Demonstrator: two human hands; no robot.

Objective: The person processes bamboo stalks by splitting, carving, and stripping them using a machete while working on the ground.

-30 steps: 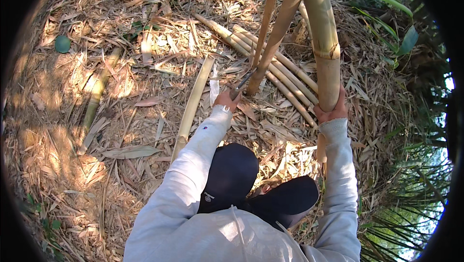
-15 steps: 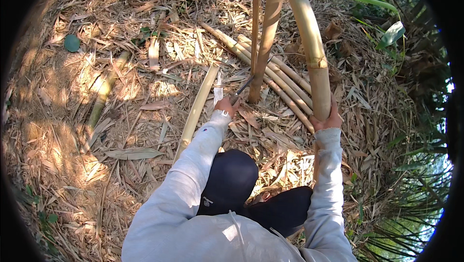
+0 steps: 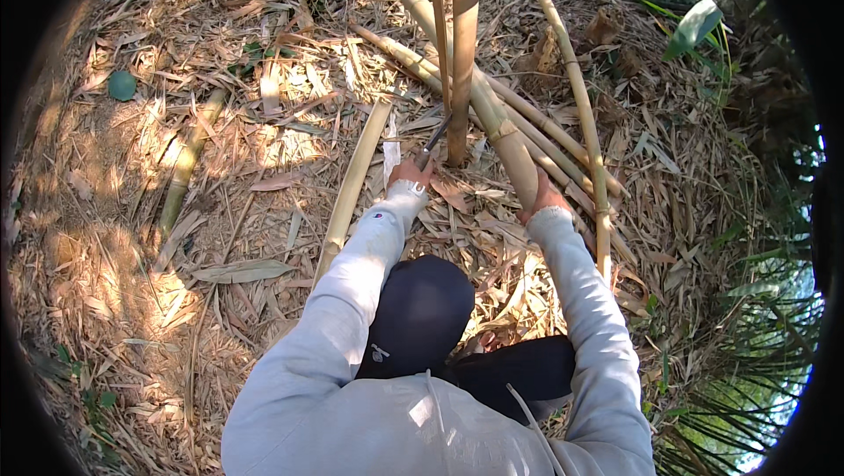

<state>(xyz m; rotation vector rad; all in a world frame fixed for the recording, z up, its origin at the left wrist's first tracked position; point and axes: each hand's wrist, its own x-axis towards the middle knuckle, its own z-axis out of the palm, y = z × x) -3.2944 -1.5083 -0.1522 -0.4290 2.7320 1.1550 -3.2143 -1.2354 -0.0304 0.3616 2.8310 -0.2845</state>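
Dry husks and flaky leaf litter cover the ground (image 3: pixel 105 327), sun-dappled at the left of the frame, with green plants (image 3: pixel 747 379) thick along the right edge.

Just above centre, the left hand (image 3: pixel 410 174) has its fingers closed around the dark handle of a knife (image 3: pixel 423 159). Its narrow blade points up towards a brown pole (image 3: pixel 463 63) and a flatter, slimmer slat (image 3: pixel 438 23); whether it touches either, I cannot tell. Right of centre, the right hand (image 3: pixel 547 196) is clamped on the near end of the thick bamboo (image 3: pixel 512 146), a smooth, pale tube with a ridged joint, slanting to the upper left behind the pole.

Slender canes (image 3: pixel 563 135) lie beneath it, round and jointed; another cane (image 3: pixel 586 116) stretches down their right side. Left of the knife are a white strip (image 3: pixel 391 155) and a long, pale bamboo piece (image 3: pixel 356 177); a greenish stick (image 3: pixel 189 159) lies farther left.

A small dark emblem marks the left sleeve (image 3: pixel 347 291) and a pale one the black trousers (image 3: pixel 422 300), both too tiny to read. Between the hands, below the pole, runs a gap of loose litter.
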